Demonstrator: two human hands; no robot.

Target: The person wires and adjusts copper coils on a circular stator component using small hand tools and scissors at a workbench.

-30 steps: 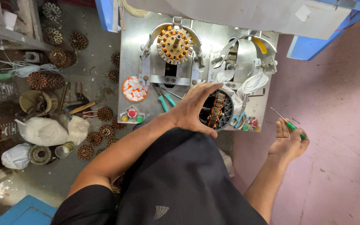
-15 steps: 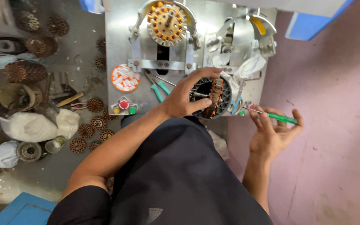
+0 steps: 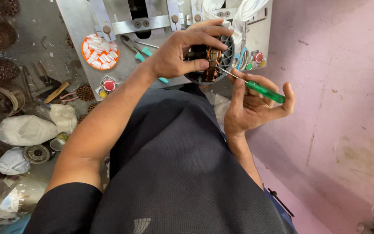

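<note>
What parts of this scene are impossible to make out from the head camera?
- Motor stator: mostly covered by the left hand.
- Tool tip: the green-handled screwdriver in the right hand ends inside the windings, unseen.
- Metal fixture plate: cut off by the top edge.
- Person's lap: hidden by the dark shirt.

Green-handled screwdriver, orange dish of white pieces, pink wall

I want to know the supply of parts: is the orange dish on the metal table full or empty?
Full: the orange dish is heaped with small white pieces that cover nearly all of it, leaving only its orange rim showing.
</note>
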